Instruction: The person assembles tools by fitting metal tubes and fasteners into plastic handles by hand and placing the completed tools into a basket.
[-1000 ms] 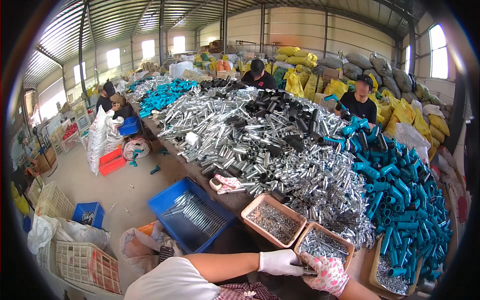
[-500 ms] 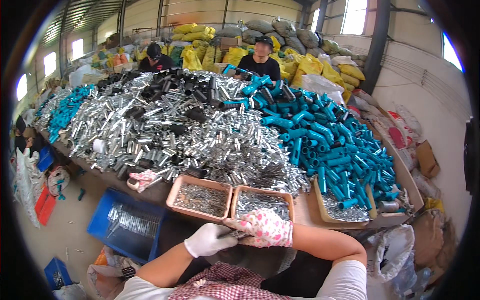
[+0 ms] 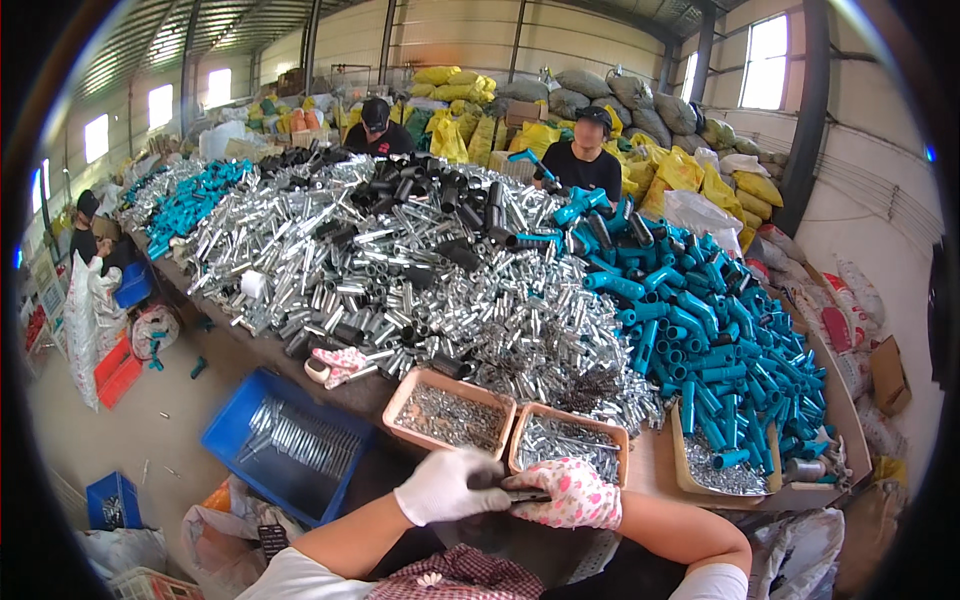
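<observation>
My left hand point(image 3: 452, 487), in a white glove, curls its fingers at the left end of a small grey metal piece point(image 3: 527, 494). My right hand point(image 3: 570, 493), in a white glove with pink flowers, grips the other end. The gloves hide most of the piece, so its exact kind cannot be made out. Just beyond the hands stand two pinkish trays: the left tray point(image 3: 389, 417) holds tiny metal parts, the right tray point(image 3: 624, 452) longer metal pins. Behind them rises a heap of shiny metal tubes point(image 3: 400, 290).
Teal angled tubes point(image 3: 715, 340) pile up at the right, behind a cream tray point(image 3: 687, 470) of small metal parts. A blue bin point(image 3: 290, 490) with rows of metal tubes stands at left. A patterned glove point(image 3: 340, 364) lies on the table edge. Co-workers point(image 3: 584, 165) sit across the heap.
The view has swung, so the scene sits further right and lower. My hands have drawn slightly apart, and more of the metal piece shows between them.
</observation>
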The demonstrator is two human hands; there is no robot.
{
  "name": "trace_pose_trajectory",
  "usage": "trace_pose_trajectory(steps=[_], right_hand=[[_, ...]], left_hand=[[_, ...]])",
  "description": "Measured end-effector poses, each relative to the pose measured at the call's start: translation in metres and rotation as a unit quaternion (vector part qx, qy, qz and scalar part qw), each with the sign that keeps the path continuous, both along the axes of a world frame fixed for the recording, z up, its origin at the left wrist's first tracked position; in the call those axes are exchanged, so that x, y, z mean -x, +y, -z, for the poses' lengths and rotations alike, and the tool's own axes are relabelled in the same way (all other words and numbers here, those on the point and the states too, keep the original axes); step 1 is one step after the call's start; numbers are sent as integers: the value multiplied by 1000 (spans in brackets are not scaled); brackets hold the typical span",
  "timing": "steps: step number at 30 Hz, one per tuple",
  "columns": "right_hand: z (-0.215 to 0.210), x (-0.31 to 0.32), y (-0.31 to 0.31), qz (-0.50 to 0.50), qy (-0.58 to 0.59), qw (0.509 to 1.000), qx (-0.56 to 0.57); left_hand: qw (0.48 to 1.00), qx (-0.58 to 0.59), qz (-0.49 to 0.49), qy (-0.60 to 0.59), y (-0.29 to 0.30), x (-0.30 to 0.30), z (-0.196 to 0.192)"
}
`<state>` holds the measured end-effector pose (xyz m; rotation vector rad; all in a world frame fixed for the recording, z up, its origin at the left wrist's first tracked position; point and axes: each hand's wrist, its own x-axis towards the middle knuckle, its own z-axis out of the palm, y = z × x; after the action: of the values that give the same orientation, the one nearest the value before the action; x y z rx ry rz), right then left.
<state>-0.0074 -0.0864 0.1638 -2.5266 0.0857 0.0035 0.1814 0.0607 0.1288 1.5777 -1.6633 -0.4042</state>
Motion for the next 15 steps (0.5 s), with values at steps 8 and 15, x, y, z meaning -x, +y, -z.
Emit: trace_pose_trajectory(steps=[8, 15], right_hand=[[22, -5, -30, 160, -56, 983, -73], [42, -3, -45, 215, -66, 974, -19]], left_hand=[[821, 435, -293, -224, -4, -60, -116], [712, 566, -297, -292, -25, -78, -168]])
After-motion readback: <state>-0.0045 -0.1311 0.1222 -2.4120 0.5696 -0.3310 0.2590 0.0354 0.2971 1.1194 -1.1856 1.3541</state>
